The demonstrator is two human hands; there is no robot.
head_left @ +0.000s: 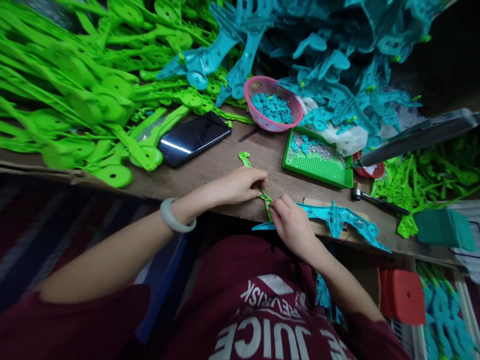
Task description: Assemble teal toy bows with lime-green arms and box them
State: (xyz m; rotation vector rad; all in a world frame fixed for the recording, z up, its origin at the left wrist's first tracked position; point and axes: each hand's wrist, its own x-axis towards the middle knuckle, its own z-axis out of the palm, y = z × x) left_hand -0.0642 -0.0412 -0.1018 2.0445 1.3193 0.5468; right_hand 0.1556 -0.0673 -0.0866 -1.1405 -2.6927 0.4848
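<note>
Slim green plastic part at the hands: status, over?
Left hand and right hand both pinching slim green plastic part. Turquoise plastic part partly hidden by right hand. No obstruction seen between hands.

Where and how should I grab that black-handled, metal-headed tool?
Probably midway along its slim, straight black handle, from the near side: bright green plastic parts crowd the right end, and the silver metal head sits beside the green perforated tray.

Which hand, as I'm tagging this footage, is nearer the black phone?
Left. The left hand is in front of the black phone and to its right; the right hand is farther right and closer to the person's body.
</note>
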